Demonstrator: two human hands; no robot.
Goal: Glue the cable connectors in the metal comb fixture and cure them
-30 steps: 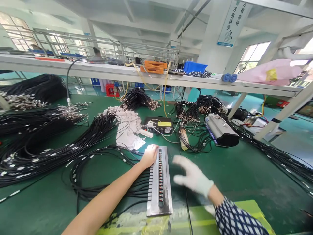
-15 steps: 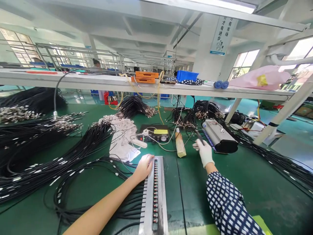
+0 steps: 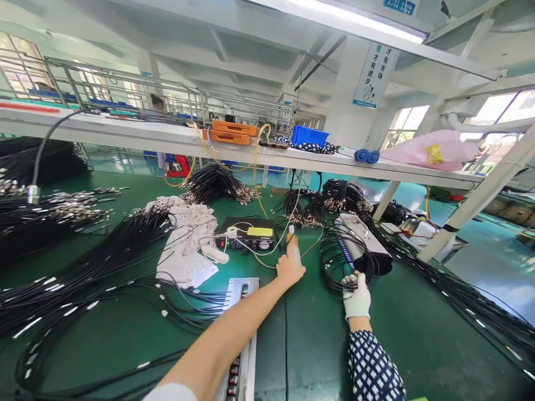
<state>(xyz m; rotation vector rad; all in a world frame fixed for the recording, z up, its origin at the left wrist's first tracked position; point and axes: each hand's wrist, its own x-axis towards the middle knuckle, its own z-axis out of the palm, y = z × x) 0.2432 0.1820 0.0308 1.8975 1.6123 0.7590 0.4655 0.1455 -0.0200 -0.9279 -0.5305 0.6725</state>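
Note:
My bare left hand (image 3: 290, 270) reaches across to the lower part of a yellowed, wrapped dispensing syringe (image 3: 292, 240), with its fingers closed round it. The syringe's pale tip points away from me. My right hand (image 3: 356, 299), in a white glove with some fingertips uncovered, grips a looped bundle of thin black cables (image 3: 330, 270). These loops hang in front of a silver and black case (image 3: 363, 236). Under my left forearm lies a long metal fixture (image 3: 249, 356) with a row of connectors in its slot and black cables entering from the left. My forearm covers its middle.
A black dispenser controller (image 3: 246, 243) with a gauge and yellow label sits behind my left hand. To its left is a crumpled pale cloth (image 3: 186, 242). Bundled black cables (image 3: 121, 250) cover the left side. A white shelf (image 3: 175, 133) spans the back, carrying orange boxes (image 3: 234, 131).
My left hand has left the fixture's far end and closed on the syringe. My right hand has drawn a cable bundle nearer to me. The view has shifted somewhat.

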